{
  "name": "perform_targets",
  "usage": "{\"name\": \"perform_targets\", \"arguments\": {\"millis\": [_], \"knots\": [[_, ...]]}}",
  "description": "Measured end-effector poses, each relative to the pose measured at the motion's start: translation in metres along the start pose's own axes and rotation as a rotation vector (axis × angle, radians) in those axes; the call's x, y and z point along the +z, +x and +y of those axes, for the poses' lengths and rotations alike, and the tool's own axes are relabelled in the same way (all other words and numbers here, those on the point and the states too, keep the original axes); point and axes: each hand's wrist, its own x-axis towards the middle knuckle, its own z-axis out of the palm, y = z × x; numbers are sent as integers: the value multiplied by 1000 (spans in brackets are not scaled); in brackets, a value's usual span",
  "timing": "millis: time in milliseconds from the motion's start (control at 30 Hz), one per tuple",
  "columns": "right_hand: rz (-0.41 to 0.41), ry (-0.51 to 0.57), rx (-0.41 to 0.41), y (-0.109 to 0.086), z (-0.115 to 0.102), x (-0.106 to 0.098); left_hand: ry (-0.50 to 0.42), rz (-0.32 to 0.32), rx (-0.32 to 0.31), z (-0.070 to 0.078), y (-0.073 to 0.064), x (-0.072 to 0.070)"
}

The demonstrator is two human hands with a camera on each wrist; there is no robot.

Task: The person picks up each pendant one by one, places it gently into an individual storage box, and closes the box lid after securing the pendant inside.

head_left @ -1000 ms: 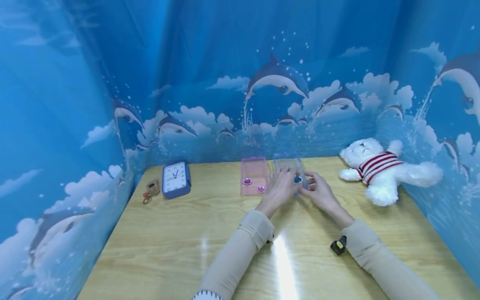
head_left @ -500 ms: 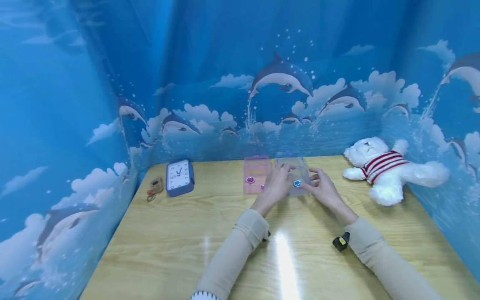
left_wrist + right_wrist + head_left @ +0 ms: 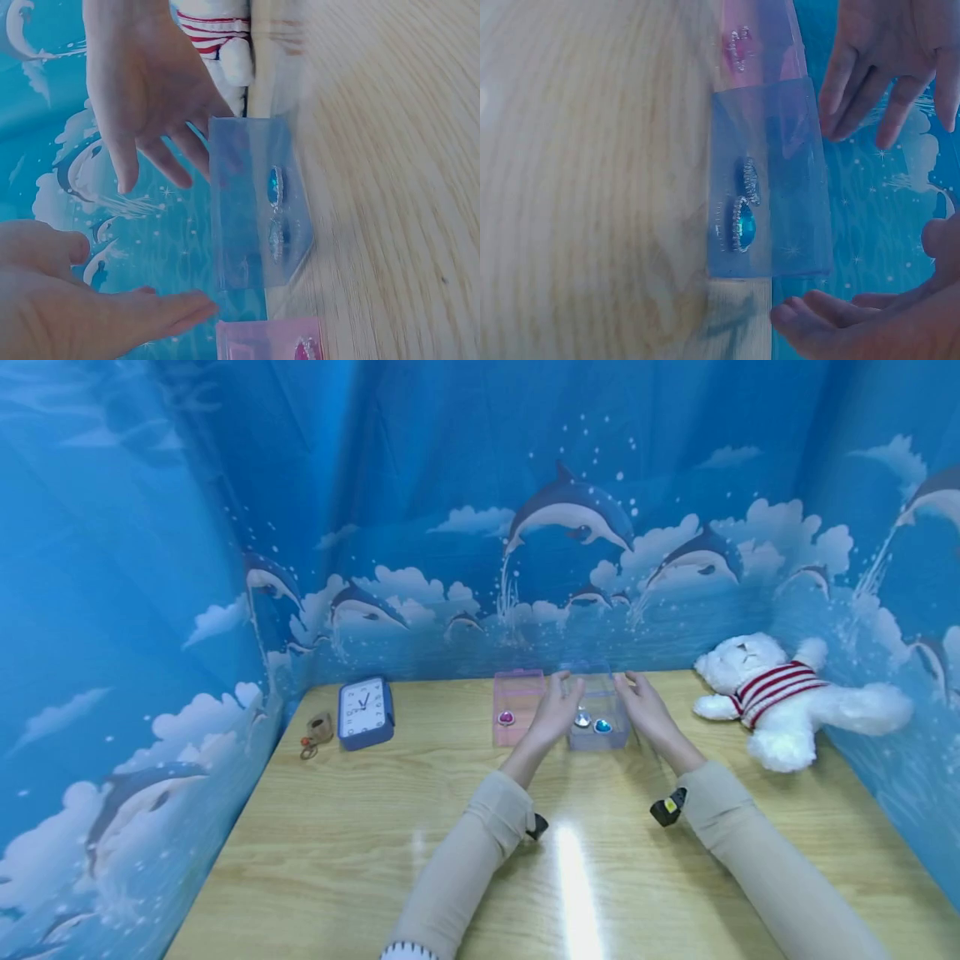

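A clear bluish plastic box stands at the back of the table between my two hands. Inside it lie a blue heart-like gem ring or trinket and a silvery clear gem piece, side by side. My left hand is at the box's left side, fingers extended and holding nothing. On the other side is my right hand, its fingers spread and likewise holding nothing. The left wrist view shows a gap between the box and the left fingertips.
Left of the clear box lies a pink box with a pink gem piece in it. A blue clock and a small brown object with a ring are farther left. A white plush bear lies at the right.
Both hands have drawn back from over the clear box to its sides. The blue gem piece, earlier at the fingers, now lies in the box, and the silvery one has come into sight.
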Motion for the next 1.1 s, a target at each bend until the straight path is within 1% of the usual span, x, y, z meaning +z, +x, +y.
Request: {"name": "perform_targets", "arguments": {"millis": [67,133,200,300,433,600,733,833,967,1100], "knots": [[-18,8,21,1,-3,0,-26,1,-54,2,1,1],[-32,19,33,2,-5,0,-42,2,-93,2,2,2],[-36,31,41,2,-6,1,-56,3,-112,3,2,2],[-24,44,44,2,-7,2,-74,0,-120,3,2,2],[2,58,32,1,-7,2,-117,11,-119,3,3,2],[24,104,20,0,-8,1,-162,40,-111,4,6,2],[48,132,5,-1,-8,3,-165,32,-98,5,6,-1],[56,158,-14,-1,-8,3,-146,17,-86,4,6,-1],[69,245,-22,0,-6,4,-126,11,-68,3,7,1],[64,345,6,1,-3,5,-145,22,-62,2,8,3]]}}
